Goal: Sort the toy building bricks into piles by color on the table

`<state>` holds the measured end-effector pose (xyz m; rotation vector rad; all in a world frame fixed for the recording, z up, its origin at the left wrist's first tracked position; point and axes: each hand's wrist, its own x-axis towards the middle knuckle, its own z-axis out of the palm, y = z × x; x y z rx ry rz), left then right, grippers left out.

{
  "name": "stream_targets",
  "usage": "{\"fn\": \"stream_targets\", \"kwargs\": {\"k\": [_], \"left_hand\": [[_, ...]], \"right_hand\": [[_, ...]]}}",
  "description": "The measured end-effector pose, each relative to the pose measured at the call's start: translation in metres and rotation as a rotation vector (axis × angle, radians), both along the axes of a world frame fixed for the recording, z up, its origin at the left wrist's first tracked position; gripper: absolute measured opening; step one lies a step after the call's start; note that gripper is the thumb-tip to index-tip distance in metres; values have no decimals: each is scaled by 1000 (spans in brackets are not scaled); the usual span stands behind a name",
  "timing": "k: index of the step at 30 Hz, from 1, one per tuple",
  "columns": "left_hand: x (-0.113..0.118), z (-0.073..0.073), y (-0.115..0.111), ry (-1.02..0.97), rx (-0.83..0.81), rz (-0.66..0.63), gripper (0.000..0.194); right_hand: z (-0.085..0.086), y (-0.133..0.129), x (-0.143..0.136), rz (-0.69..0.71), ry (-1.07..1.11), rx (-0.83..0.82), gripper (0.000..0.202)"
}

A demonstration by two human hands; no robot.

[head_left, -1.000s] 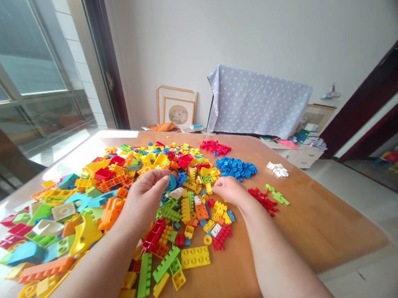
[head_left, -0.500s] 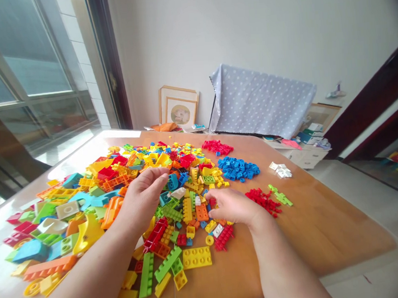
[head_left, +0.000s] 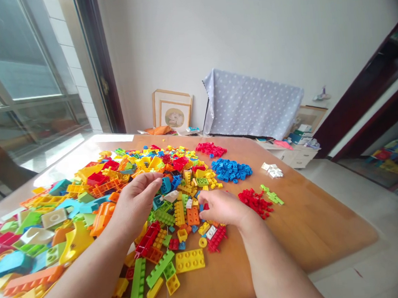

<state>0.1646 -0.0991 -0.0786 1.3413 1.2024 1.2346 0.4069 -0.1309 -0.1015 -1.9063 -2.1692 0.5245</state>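
Observation:
A large mixed heap of plastic building bricks (head_left: 99, 189) spreads under and around both hands. My left hand (head_left: 137, 202) hovers over the middle of the heap, thumb and fingertips brought together in a pinch. Whatever it holds, if anything, is hidden. To its right, my right hand (head_left: 224, 206) reaches in low at the heap's right edge, thumb and forefinger curved with a gap between them. A bit of red shows in that gap, beside an orange brick (head_left: 192, 216). Below this hand lie a dark red studded brick (head_left: 217, 239) and a yellow eight-stud brick (head_left: 190, 261).
Sorted by colour on the table's right are piles of blue bricks (head_left: 231, 170), red bricks (head_left: 255, 203), pinkish-red bricks (head_left: 211, 149), white bricks (head_left: 272, 170) and lime-green bricks (head_left: 272, 194). A dotted grey cloth (head_left: 253, 103) drapes over something behind the wooden table (head_left: 315, 222).
The whole view has shifted slightly, so table and bricks sit further left. Both hands keep nearly the same pose and place over the heap.

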Motion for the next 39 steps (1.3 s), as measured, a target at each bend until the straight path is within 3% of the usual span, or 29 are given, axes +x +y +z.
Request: {"fn": "stream_targets", "kwargs": {"k": [5,9,12,20,24,29,39], "left_hand": [[0,0,0,12,11,8,43],[-2,-4,2,-3,28,-26,41],[-2,-8,3,6,71,-112,40],[7,-15,-4,104,115,-471,37],[10,-14,-8,186,168,-559,29],[9,-16,-5,263,195,-456,22],[7,-17,-2,286,256,-403,26]], "right_hand": [[-6,5,4,31,401,-8,15],[-4,9,3,-90,773,-60,18],[-3,11,1,-152,935,-86,26],[-10,12,-13,-86,1173,-93,35],[-5,5,-27,-90,1225,-116,38],[-5,1,-37,-59,1100,-65,37],[1,-3,-38,24,885,106,25]]}}
